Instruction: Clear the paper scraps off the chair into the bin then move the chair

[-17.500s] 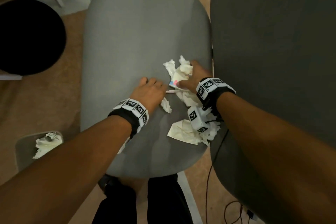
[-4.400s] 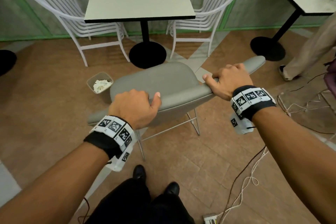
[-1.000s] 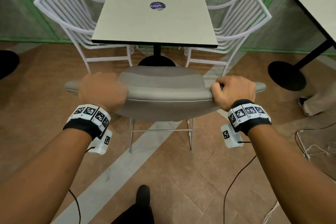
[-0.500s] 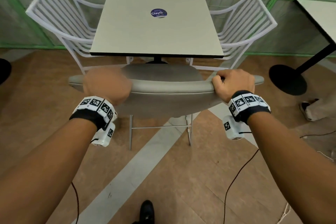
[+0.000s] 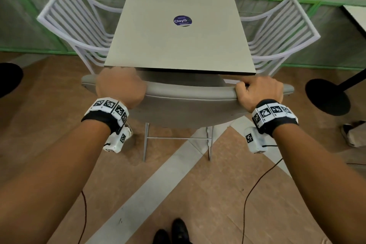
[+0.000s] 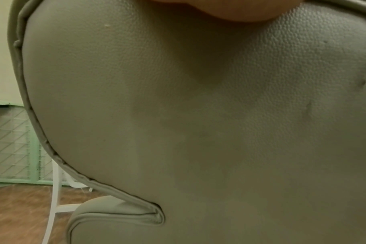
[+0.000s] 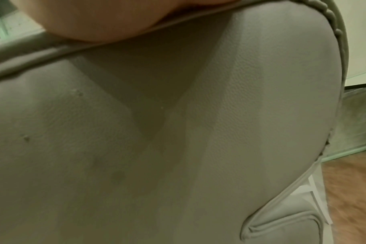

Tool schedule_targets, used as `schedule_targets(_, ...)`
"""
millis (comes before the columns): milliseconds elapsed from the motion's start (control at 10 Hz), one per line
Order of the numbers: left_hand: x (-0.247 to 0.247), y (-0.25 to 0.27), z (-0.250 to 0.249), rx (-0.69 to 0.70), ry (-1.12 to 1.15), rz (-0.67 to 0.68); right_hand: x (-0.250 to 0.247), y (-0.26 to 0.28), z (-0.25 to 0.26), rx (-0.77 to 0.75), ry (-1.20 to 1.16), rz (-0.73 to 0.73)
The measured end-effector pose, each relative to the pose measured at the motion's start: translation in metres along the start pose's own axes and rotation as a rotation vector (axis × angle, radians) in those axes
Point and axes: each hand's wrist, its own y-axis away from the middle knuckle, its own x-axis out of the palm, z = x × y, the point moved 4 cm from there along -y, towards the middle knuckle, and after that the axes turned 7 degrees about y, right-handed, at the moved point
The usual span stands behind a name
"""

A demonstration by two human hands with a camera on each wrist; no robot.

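Note:
The grey padded chair (image 5: 188,103) stands in front of me with its seat tucked under the near edge of the square table (image 5: 178,41). My left hand (image 5: 119,87) grips the top of the backrest at its left end. At the right end my right hand (image 5: 257,91) curls over the same top edge. Both wrist views are filled by the chair's grey leather back (image 6: 198,123) (image 7: 157,140), with only the heel of each hand showing at the top. No paper scraps and no bin are in view.
Two white slatted chairs (image 5: 79,25) (image 5: 277,31) flank the table. A second table's black round base (image 5: 326,97) is at the right, with another person's shoe (image 5: 352,132) beside it. Cables (image 5: 257,180) trail over the brown floor. My shoes (image 5: 172,232) are at the bottom.
The chair has gone forward, so its seat now lies under the table's edge. Both hands kept their grip on the backrest and moved with it.

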Motion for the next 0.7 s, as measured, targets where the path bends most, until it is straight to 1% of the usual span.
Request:
schedule_targets(200,-0.003,0.011,-0.001,-0.003,0.029,-0.013,0.004,0.009,-0.001,-0.006,-0.001,0.009)
schedule_targets(400,-0.003,0.022,-0.001,-0.016,0.008,0.037,0.001,0.021,-0.002,-0.012,0.002,0.028)
schedule_targets(500,-0.008,0.028,-0.007,0.002,0.001,0.062,-0.003,0.030,0.000,-0.049,-0.023,0.045)
schedule_targets(600,-0.018,0.042,-0.013,-0.020,0.094,0.032,-0.010,0.042,0.000,-0.102,-0.135,0.012)
schedule_targets(700,-0.020,0.098,-0.010,-0.033,0.200,0.025,-0.012,0.086,0.005,-0.120,-0.224,-0.066)
